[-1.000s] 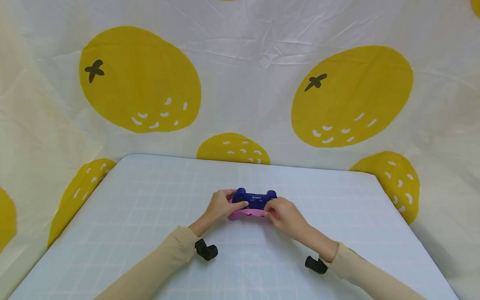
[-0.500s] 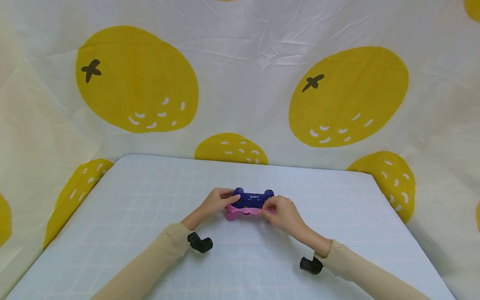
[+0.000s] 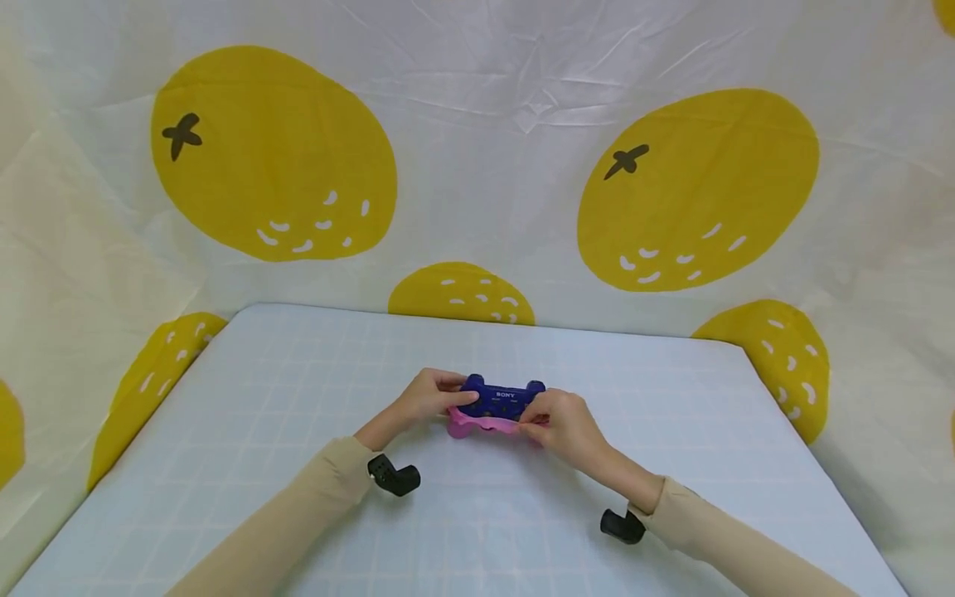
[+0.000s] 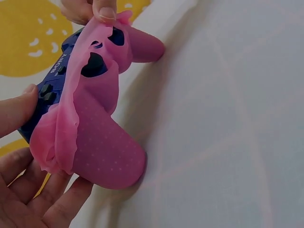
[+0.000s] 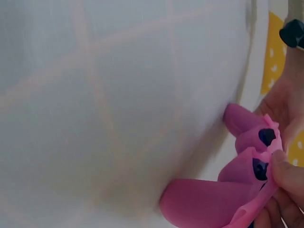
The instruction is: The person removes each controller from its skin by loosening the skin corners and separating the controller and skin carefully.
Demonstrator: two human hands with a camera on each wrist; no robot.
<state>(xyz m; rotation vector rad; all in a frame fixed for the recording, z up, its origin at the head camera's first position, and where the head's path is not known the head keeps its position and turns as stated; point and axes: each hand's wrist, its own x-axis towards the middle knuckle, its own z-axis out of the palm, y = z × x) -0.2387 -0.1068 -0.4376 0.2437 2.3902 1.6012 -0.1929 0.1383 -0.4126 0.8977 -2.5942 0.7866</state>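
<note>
A dark blue game controller (image 3: 506, 400) marked SONY is partly covered by a pink silicone sleeve (image 4: 107, 147). The sleeve wraps both grips and the thumbsticks, while its bunched upper edge leaves the button face bare. At the controller's left end, my left hand (image 3: 427, 396) holds it, thumb on the face near the direction buttons and fingers underneath. My right hand (image 3: 564, 423) pinches the rolled sleeve edge right of the middle. In the right wrist view the pink sleeve (image 5: 204, 202) stretches up to the thumb; the controller's far end is mostly hidden there.
A table with a pale checked cloth (image 3: 336, 522) lies under the hands. Behind it hangs a white curtain (image 3: 485, 166) with large yellow fruit prints. Black wrist cameras (image 3: 395, 475) are strapped to both sleeved forearms.
My left hand has shifted slightly left, its thumb drawn back toward the controller's left end. The right hand keeps pinching the pink edge, with small movements.
</note>
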